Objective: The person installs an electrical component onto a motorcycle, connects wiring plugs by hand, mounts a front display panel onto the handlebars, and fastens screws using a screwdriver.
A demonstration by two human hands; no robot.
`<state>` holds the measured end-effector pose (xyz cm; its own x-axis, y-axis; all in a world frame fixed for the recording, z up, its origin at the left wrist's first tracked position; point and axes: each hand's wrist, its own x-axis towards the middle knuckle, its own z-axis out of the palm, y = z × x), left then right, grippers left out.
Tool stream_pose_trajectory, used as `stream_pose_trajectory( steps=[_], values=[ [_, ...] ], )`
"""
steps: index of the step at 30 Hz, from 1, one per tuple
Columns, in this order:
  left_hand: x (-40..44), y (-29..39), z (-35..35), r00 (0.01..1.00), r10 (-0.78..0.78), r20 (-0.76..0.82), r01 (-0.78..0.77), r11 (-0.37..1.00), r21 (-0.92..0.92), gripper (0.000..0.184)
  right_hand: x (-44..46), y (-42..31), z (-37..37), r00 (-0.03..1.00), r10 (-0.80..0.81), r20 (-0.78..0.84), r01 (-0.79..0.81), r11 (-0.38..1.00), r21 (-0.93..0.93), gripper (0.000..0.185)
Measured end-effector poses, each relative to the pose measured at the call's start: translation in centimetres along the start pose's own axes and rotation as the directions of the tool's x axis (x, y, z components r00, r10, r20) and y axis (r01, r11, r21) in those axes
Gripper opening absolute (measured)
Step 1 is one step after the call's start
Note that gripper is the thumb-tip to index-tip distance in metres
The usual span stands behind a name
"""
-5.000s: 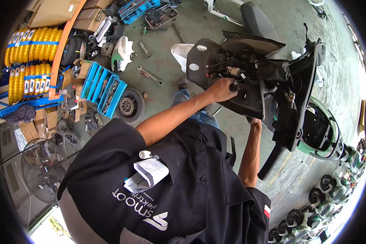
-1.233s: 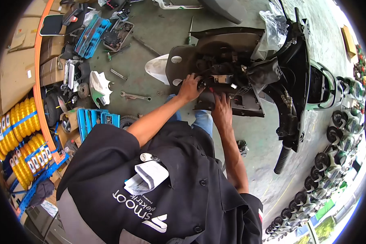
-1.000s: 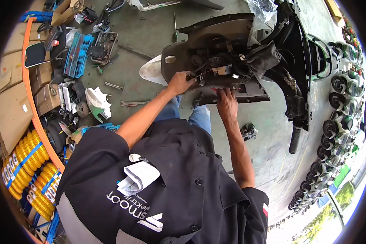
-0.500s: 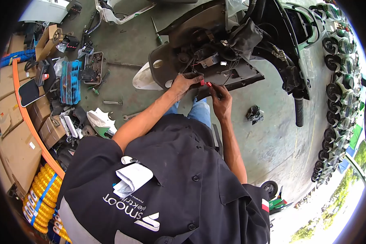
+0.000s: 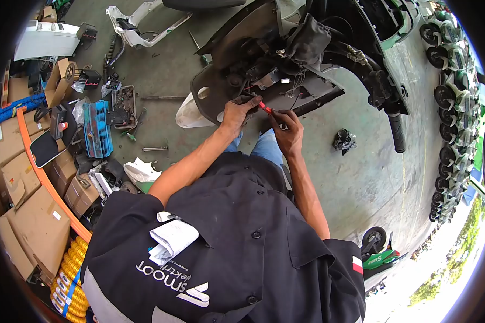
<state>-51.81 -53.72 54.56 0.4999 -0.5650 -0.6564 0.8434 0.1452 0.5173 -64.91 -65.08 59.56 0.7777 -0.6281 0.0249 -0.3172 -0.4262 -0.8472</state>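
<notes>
My left hand (image 5: pixel 238 112) is closed in a pinch on one end of a small red piece (image 5: pixel 264 107) that looks like an electrical connector. The closed fingertips of my right hand (image 5: pixel 289 133) pinch its other end. The red parts now form one line between the hands; whether they are locked together is too small to tell. Just beyond is a dark scooter body panel (image 5: pixel 312 97) with loose thin wires. A small white plug (image 5: pixel 285 81) and a boxy grey part (image 5: pixel 268 79) show inside the scooter's opened front.
A handlebar grip (image 5: pixel 396 132) juts out at right, with a crumpled black bundle (image 5: pixel 344 141) on the floor. To the left are a blue toolbox (image 5: pixel 96 130), a metal bar (image 5: pixel 155 148), a white shell part (image 5: pixel 141 171) and cardboard boxes (image 5: pixel 40 208). Scooters (image 5: pixel 448 97) line the far right.
Half a second ago the two red parts were apart, one in each hand. Now they meet end to end. The view has shifted slightly.
</notes>
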Motion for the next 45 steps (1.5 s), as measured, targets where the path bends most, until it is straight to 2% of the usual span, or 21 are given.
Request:
stream_pose_trajectory(
  steps=[1,3,5,8,11,13,14,16,20,22,27,33,35,38,42,44,45],
  values=[
    [0.1,-0.4,0.1,0.998,0.052,0.020,-0.053,0.998,0.037,0.022,0.1,0.0,0.2,1.000,-0.002,-0.003,0.002,1.000,0.003,0.016],
    [0.2,-1.0,0.3,0.998,0.060,-0.018,-0.059,0.998,0.014,0.022,0.3,0.3,0.4,1.000,0.000,-0.006,0.000,1.000,0.007,0.015],
    [0.3,-1.1,0.2,0.996,0.069,-0.054,-0.069,0.998,-0.007,0.022,1.0,0.9,0.5,0.977,-0.215,0.010,0.215,0.970,-0.110,0.014],
    [0.4,-1.2,0.3,0.986,0.125,-0.110,-0.116,0.990,0.086,0.021,1.4,0.6,0.2,0.969,-0.244,0.046,0.248,0.964,-0.101,0.013],
    [0.1,-1.0,0.3,0.988,0.083,-0.131,-0.079,0.996,0.032,0.019,1.9,0.5,-0.1,0.980,-0.167,0.111,0.181,0.975,-0.126,0.013],
    [-0.2,-1.0,0.7,0.978,0.186,-0.095,-0.166,0.969,0.184,0.019,2.0,0.3,-0.1,0.983,-0.144,0.112,0.155,0.984,-0.093,0.014],
    [-0.4,-1.0,0.7,0.979,0.182,-0.097,-0.162,0.970,0.184,0.019,1.8,0.1,-0.1,0.986,-0.120,0.119,0.128,0.990,-0.060,0.015],
    [-0.2,-0.8,0.6,0.970,0.242,-0.031,-0.221,0.926,0.305,0.018,1.6,0.1,0.1,0.986,-0.136,0.101,0.144,0.986,-0.082,0.015],
    [0.1,-0.7,0.8,0.974,0.223,-0.026,-0.215,0.959,0.187,0.018,1.4,0.0,0.3,0.987,-0.146,0.061,0.152,0.982,-0.111,0.016],
    [-0.2,0.0,0.7,0.993,0.115,-0.022,-0.114,0.991,0.068,0.018,1.3,-0.1,0.1,0.991,-0.121,0.062,0.126,0.988,-0.085,0.016],
    [-0.7,0.2,0.8,0.993,0.104,-0.057,-0.095,0.985,0.144,0.018,0.8,-0.3,-0.2,0.996,-0.074,0.044,0.076,0.995,-0.057,0.016],
    [-0.9,-0.6,0.8,0.988,0.130,-0.083,-0.113,0.976,0.187,0.019,0.9,-0.1,-0.3,0.990,-0.140,0.032,0.142,0.987,-0.068,0.018],
    [-1.0,-0.7,0.9,0.987,0.130,-0.099,-0.111,0.978,0.177,0.019,0.9,-0.7,-0.4,0.998,-0.039,0.057,0.038,0.999,0.004,0.018],
    [-1.3,-0.4,1.3,0.984,0.156,-0.088,-0.136,0.970,0.203,0.019,1.0,-0.9,-0.6,0.996,-0.082,0.043,0.085,0.993,-0.079,0.018],
    [-1.8,-0.2,1.6,0.981,0.171,-0.087,-0.155,0.975,0.162,0.021,0.7,-0.8,-0.5,0.995,-0.087,0.041,0.087,0.996,-0.016,0.017],
    [-1.6,-0.4,1.5,0.983,0.160,-0.095,-0.148,0.982,0.120,0.023,0.4,-1.0,-0.3,0.978,0.196,0.071,-0.208,0.949,0.238,0.018],
    [-1.4,-0.6,1.3,0.987,0.144,-0.072,-0.139,0.988,0.066,0.026,0.3,-0.9,-0.4,0.978,0.196,0.071,-0.208,0.949,0.238,0.018]
  ],
)
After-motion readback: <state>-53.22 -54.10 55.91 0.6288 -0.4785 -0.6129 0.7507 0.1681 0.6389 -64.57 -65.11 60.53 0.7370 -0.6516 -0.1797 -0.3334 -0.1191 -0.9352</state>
